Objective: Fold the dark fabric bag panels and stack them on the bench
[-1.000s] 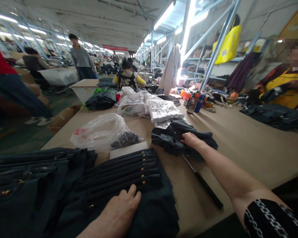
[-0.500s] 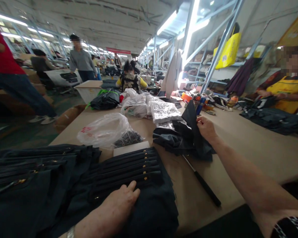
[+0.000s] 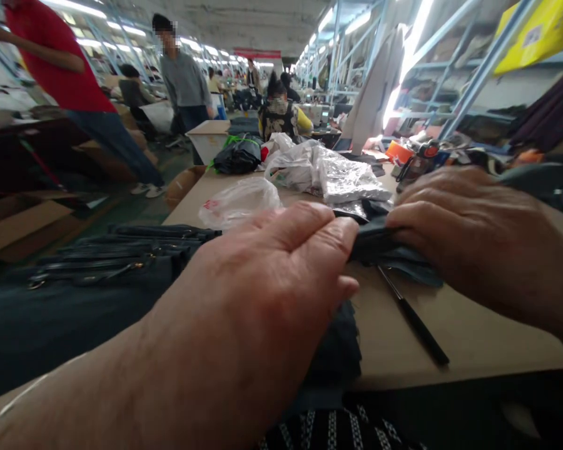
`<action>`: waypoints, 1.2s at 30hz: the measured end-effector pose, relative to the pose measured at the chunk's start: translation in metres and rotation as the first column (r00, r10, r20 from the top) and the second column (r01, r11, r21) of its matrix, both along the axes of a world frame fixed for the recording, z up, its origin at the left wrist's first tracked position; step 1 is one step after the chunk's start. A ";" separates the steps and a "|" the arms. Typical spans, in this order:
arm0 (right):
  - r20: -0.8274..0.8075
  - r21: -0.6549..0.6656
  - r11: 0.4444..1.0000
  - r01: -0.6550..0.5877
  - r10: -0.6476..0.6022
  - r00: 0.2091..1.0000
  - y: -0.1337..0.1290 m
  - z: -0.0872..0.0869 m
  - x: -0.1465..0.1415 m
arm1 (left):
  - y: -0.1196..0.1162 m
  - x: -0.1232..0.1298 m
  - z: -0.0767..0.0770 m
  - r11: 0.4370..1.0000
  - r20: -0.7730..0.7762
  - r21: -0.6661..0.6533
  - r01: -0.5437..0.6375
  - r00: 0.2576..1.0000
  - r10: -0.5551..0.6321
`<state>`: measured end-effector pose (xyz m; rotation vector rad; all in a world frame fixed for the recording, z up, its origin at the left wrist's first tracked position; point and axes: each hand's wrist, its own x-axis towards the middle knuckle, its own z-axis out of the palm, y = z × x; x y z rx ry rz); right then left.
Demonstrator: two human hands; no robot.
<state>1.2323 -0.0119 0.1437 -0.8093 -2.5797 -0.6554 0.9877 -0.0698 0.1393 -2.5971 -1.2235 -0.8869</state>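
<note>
At the far left, an open cardboard box (image 3: 25,228) is seen on the floor, and behind it a person in a red shirt (image 3: 59,62) is shown leaning. Nearer, the table's left side is covered by a stack of dark garments (image 3: 84,287), along whose folded upper edges small gold-coloured metal pieces are shown. Farther back, a person in a grey top (image 3: 184,81) is seen beside a pale bin (image 3: 209,139). On the table's far left corner, a black bundle (image 3: 239,156) is bound with a green strip; nearer, a clear plastic bag (image 3: 241,201) is partly covered by the left hand (image 3: 263,294).

By the left hand, whose fingers are curled and pressed together, the left end of a dark cloth (image 3: 373,239) is pinched; its tips are hidden. Below that hand, the edge of a second dark pile (image 3: 340,350) is shown. Behind the hands, shiny plastic packages (image 3: 349,178) are heaped.

The dark cloth is held raised between the two hands, above the table (image 3: 492,325). Below and just right of it, a black-handled tool (image 3: 422,331) is laid slantwise on the tabletop. By the right hand (image 3: 469,234), the cloth's right end is gripped with bent fingers laid close together, their tips hidden. At the upper right, part of a yellow bag (image 3: 539,34) is shown.
</note>
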 end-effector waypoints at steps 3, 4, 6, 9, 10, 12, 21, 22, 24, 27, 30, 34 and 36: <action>-0.229 -0.475 0.870 -0.131 0.022 0.973 -0.014 -0.012 -0.025 | -0.010 -0.015 -0.008 0.999 -0.183 -0.021 -0.035 0.983 0.031; -0.257 -0.601 0.783 -0.158 -0.002 0.966 -0.016 -0.020 -0.032 | -0.010 -0.022 -0.013 0.991 -0.205 -0.114 -0.071 0.978 0.046; -0.259 -0.778 0.601 -0.181 -0.045 0.965 -0.014 -0.041 -0.041 | -0.003 -0.035 -0.026 0.923 -0.281 -0.352 -0.154 0.958 0.053; -0.199 -0.930 0.336 -0.150 -0.115 0.973 -0.001 -0.092 -0.046 | 0.018 -0.051 -0.058 0.748 -0.445 -0.578 -0.326 0.894 0.046; -0.167 -0.959 0.256 -0.125 -0.151 0.974 0.005 -0.112 -0.046 | 0.025 -0.055 -0.072 0.716 -0.492 -0.593 -0.368 0.870 0.040; -0.110 -0.988 0.136 -0.080 -0.232 0.966 0.015 -0.152 -0.044 | 0.040 -0.060 -0.102 0.696 -0.554 -0.594 -0.403 0.833 0.009; -0.026 -0.925 0.360 0.118 -0.372 0.928 0.038 -0.225 -0.048 | 0.075 -0.060 -0.162 0.607 -0.647 -0.628 -0.487 0.760 -0.059; -0.009 -0.907 0.393 0.149 -0.374 0.927 0.040 -0.225 -0.050 | 0.076 -0.058 -0.161 0.603 -0.657 -0.624 -0.496 0.751 -0.062; 0.053 -0.863 0.449 0.232 -0.376 0.925 0.040 -0.225 -0.053 | 0.073 -0.050 -0.158 0.629 -0.695 -0.583 -0.514 0.717 -0.058; 0.145 -0.808 0.490 0.328 -0.374 0.916 0.036 -0.223 -0.058 | 0.059 -0.033 -0.162 0.782 -0.724 -0.413 -0.468 0.689 0.030; 0.140 -0.799 0.513 0.313 -0.347 0.927 0.037 -0.222 -0.060 | 0.043 -0.016 -0.182 0.866 -0.642 -0.412 -0.283 0.765 -0.055; -0.038 -0.749 0.620 0.232 -0.391 0.920 0.064 -0.208 -0.030 | 0.034 -0.003 -0.208 0.772 -0.607 -0.571 -0.278 0.776 -0.170; -0.098 -0.650 0.691 0.317 -0.489 0.867 0.087 -0.195 0.002 | 0.034 -0.001 -0.210 0.723 -0.598 -0.611 -0.323 0.787 -0.154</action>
